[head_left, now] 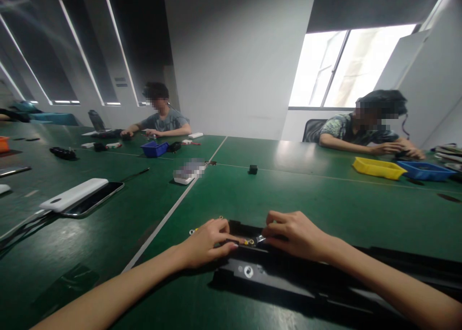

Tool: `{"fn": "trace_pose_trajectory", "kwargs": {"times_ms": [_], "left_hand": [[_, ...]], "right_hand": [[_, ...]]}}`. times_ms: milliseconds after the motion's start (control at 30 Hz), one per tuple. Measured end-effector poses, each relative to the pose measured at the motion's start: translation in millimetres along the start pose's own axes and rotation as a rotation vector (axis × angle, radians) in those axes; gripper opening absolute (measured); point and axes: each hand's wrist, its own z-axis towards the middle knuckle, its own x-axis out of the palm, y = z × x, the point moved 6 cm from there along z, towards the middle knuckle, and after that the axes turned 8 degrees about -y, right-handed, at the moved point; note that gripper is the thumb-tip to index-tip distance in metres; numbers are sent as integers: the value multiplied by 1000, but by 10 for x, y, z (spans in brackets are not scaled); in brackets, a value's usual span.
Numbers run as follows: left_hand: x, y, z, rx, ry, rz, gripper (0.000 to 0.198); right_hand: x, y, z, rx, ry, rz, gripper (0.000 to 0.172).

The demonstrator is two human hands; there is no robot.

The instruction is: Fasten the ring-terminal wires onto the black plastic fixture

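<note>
My left hand is closed at the left end of a long black housing, thumb and forefinger around a ring terminal with a yellow sleeve. The terminal's ring end sticks out past the fingertips. Another ring terminal shows behind that hand, on its left. My right hand pinches a small silver metal piece, whose tip is close beside the ring; whether they touch I cannot tell. Its far end is hidden under my fingers. On the housing's near wall is a round, pale spot.
A small black block lies beyond my hands. White power-bank-like devices and a phone are on the left. Blue and yellow bins stand farther off. Two people sit across the green table.
</note>
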Motion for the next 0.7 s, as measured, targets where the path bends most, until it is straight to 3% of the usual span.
{"fn": "trace_pose_trajectory", "kwargs": {"times_ms": [700], "left_hand": [[6, -17, -2, 15, 13, 11, 37]], "right_hand": [[-27, -4, 50, -18, 25, -57, 20]]}}
